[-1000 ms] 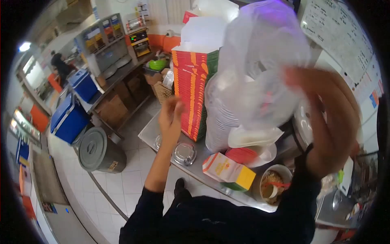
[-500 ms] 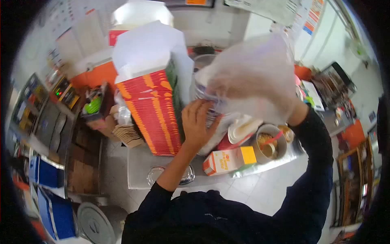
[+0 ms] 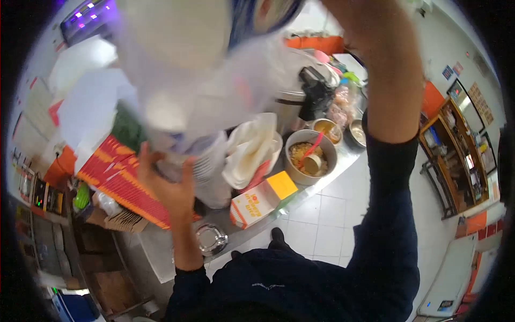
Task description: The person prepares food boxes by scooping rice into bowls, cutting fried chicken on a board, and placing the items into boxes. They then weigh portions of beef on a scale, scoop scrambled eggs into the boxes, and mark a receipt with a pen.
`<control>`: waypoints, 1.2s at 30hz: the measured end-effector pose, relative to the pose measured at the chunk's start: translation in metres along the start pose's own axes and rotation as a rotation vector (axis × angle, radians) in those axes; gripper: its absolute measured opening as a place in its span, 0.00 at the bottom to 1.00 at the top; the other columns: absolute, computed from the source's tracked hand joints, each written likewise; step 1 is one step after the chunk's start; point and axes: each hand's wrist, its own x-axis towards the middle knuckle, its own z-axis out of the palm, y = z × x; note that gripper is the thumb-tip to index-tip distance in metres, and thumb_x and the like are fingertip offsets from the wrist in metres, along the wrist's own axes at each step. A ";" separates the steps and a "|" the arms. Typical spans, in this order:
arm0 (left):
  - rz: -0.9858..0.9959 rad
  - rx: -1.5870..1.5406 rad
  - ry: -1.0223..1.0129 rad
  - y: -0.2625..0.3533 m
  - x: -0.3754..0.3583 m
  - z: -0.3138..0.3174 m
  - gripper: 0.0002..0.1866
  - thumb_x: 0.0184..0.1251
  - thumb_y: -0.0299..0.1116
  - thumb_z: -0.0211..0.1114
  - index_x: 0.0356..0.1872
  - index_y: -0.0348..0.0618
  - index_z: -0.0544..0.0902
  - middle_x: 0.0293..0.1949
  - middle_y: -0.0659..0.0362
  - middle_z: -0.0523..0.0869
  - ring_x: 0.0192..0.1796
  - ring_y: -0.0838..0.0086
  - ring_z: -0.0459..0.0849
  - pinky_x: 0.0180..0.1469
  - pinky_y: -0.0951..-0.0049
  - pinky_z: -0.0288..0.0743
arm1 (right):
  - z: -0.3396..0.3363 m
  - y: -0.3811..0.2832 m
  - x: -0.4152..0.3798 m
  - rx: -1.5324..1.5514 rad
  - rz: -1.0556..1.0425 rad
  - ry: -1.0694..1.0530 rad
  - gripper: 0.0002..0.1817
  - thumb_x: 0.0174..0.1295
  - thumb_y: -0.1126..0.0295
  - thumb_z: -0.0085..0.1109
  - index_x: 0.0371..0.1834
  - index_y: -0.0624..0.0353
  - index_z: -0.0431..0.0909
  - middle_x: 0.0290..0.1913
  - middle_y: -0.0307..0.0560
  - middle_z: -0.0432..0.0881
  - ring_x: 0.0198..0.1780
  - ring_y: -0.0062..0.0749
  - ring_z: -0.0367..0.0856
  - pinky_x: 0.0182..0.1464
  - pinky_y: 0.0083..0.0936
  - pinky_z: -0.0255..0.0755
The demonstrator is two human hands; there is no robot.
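Note:
My left hand [image 3: 169, 185] is curled round the side of a stack of ridged, clear plastic containers [image 3: 201, 170], thumb and fingers on opposite sides. Over it a large translucent plastic bag [image 3: 214, 102] fills the upper middle, blurred, with pale and blue-printed shapes in it. My right forearm [image 3: 394, 91] reaches up past the top edge. Of my right hand [image 3: 357, 19] only a smeared part shows near the bag's blue-printed part; its fingers are hidden. Left of my left hand stands a pile of red-and-orange folded cartons [image 3: 126, 177].
On the metal table stand a yellow-and-white box [image 3: 263, 201], white foam containers [image 3: 249, 153], and a pot of food [image 3: 311, 155] with a red-handled utensil. A foil-like round container [image 3: 212, 239] lies at the front edge. A wooden shelf [image 3: 456, 155] stands right.
My right arm has risen toward the top edge, and the bag has come up closer to the camera. The view has turned right; my left hand stays at the stack, its fingers further round it.

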 end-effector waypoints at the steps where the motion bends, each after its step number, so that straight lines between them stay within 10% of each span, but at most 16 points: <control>1: 0.038 0.043 0.027 0.006 0.002 0.002 0.39 0.55 0.43 0.71 0.63 0.36 0.62 0.46 0.52 0.71 0.53 0.63 0.69 0.58 0.61 0.62 | -0.020 0.022 -0.020 -0.159 -0.109 0.055 0.08 0.59 0.71 0.51 0.38 0.63 0.74 0.36 0.63 0.78 0.39 0.54 0.79 0.39 0.40 0.73; 4: 0.284 0.377 0.146 0.016 0.012 0.007 0.34 0.63 0.47 0.62 0.63 0.36 0.62 0.52 0.44 0.68 0.57 0.57 0.67 0.61 0.58 0.61 | -0.096 0.070 -0.127 -0.471 0.190 0.055 0.12 0.63 0.66 0.51 0.44 0.61 0.76 0.38 0.54 0.80 0.35 0.40 0.79 0.38 0.31 0.73; 9: 0.023 0.419 0.252 0.010 -0.001 0.023 0.32 0.66 0.49 0.58 0.59 0.32 0.66 0.51 0.42 0.70 0.57 0.55 0.68 0.58 0.59 0.66 | -0.072 0.081 -0.328 -0.230 1.021 0.319 0.08 0.66 0.70 0.51 0.39 0.65 0.74 0.35 0.53 0.80 0.42 0.29 0.79 0.41 0.27 0.72; 12: 0.153 0.722 0.292 0.035 -0.013 0.038 0.29 0.66 0.48 0.58 0.55 0.31 0.68 0.47 0.45 0.72 0.54 0.59 0.71 0.54 0.60 0.68 | 0.007 0.051 -0.489 -0.402 1.097 0.012 0.07 0.64 0.70 0.53 0.36 0.64 0.74 0.25 0.54 0.77 0.26 0.43 0.78 0.29 0.32 0.70; 13: 0.209 0.661 0.579 0.057 -0.020 0.055 0.26 0.66 0.45 0.58 0.54 0.32 0.67 0.48 0.47 0.72 0.51 0.61 0.72 0.54 0.64 0.67 | 0.032 0.032 -0.543 -0.379 1.125 -0.103 0.05 0.63 0.71 0.54 0.34 0.61 0.75 0.26 0.52 0.78 0.28 0.46 0.77 0.32 0.33 0.70; 15: 0.481 0.557 0.936 0.074 -0.042 0.060 0.22 0.61 0.40 0.63 0.51 0.40 0.68 0.49 0.52 0.72 0.48 0.66 0.73 0.53 0.68 0.66 | 0.065 0.007 -0.614 -0.317 1.050 -0.507 0.04 0.60 0.73 0.55 0.38 0.57 0.75 0.34 0.42 0.79 0.39 0.35 0.77 0.55 0.41 0.64; 18: 0.625 0.095 0.758 0.110 -0.111 0.095 0.18 0.56 0.39 0.66 0.44 0.46 0.72 0.43 0.55 0.75 0.47 0.69 0.75 0.52 0.67 0.67 | 0.094 0.001 -0.682 -0.175 0.891 -0.690 0.06 0.59 0.72 0.56 0.39 0.57 0.74 0.37 0.40 0.78 0.44 0.33 0.76 0.64 0.48 0.55; 19: 0.498 0.168 0.133 0.132 -0.120 0.109 0.14 0.51 0.35 0.68 0.38 0.46 0.75 0.39 0.56 0.76 0.41 0.67 0.77 0.47 0.65 0.69 | 0.101 0.007 -0.704 -0.056 0.894 -0.611 0.11 0.60 0.69 0.56 0.45 0.56 0.74 0.42 0.44 0.77 0.49 0.36 0.75 0.69 0.55 0.46; 20: 0.314 0.220 -0.475 0.147 -0.127 0.124 0.11 0.47 0.31 0.69 0.32 0.46 0.78 0.35 0.58 0.78 0.36 0.64 0.79 0.43 0.62 0.72 | 0.100 0.013 -0.693 -0.099 0.866 -0.570 0.18 0.59 0.66 0.58 0.53 0.55 0.73 0.50 0.48 0.73 0.56 0.38 0.70 0.68 0.55 0.45; 22: 0.063 0.260 -0.611 0.147 -0.154 0.153 0.13 0.49 0.23 0.67 0.38 0.40 0.79 0.35 0.55 0.78 0.37 0.62 0.79 0.41 0.64 0.71 | 0.098 0.026 -0.671 -0.187 1.015 -0.467 0.23 0.57 0.68 0.60 0.57 0.57 0.70 0.56 0.49 0.70 0.58 0.44 0.67 0.67 0.52 0.48; 24: -0.057 0.331 -0.610 0.141 -0.177 0.166 0.11 0.52 0.25 0.66 0.39 0.39 0.79 0.34 0.54 0.79 0.37 0.61 0.79 0.41 0.63 0.72 | 0.101 0.038 -0.653 -0.199 1.036 -0.236 0.24 0.56 0.66 0.62 0.56 0.60 0.71 0.54 0.52 0.71 0.59 0.45 0.67 0.65 0.48 0.49; 27: -0.416 0.253 -0.595 0.124 -0.205 0.187 0.09 0.59 0.27 0.62 0.40 0.37 0.78 0.37 0.53 0.78 0.41 0.58 0.78 0.45 0.63 0.72 | 0.130 0.027 -0.566 0.612 0.992 -0.137 0.13 0.52 0.77 0.61 0.43 0.60 0.78 0.41 0.51 0.77 0.45 0.45 0.74 0.49 0.37 0.68; 29: -0.401 0.278 -0.622 0.113 -0.209 0.211 0.10 0.59 0.29 0.62 0.40 0.37 0.77 0.39 0.52 0.77 0.43 0.58 0.78 0.46 0.62 0.71 | 0.154 0.019 -0.477 0.801 0.445 -0.183 0.15 0.45 0.77 0.61 0.40 0.59 0.79 0.42 0.50 0.78 0.46 0.46 0.75 0.47 0.36 0.70; 33: -0.378 0.433 -0.636 0.103 -0.223 0.246 0.18 0.60 0.34 0.62 0.48 0.34 0.73 0.48 0.49 0.74 0.51 0.54 0.74 0.52 0.60 0.70 | 0.239 -0.003 -0.398 0.907 0.160 -0.125 0.11 0.49 0.72 0.60 0.37 0.55 0.79 0.40 0.49 0.81 0.43 0.45 0.79 0.43 0.38 0.73; 36: -0.351 0.444 -0.541 0.100 -0.228 0.252 0.23 0.57 0.33 0.64 0.52 0.33 0.70 0.51 0.46 0.70 0.53 0.52 0.72 0.54 0.59 0.69 | 0.279 -0.005 -0.397 1.010 0.029 -0.609 0.06 0.53 0.67 0.57 0.33 0.54 0.80 0.34 0.48 0.82 0.37 0.45 0.82 0.40 0.38 0.74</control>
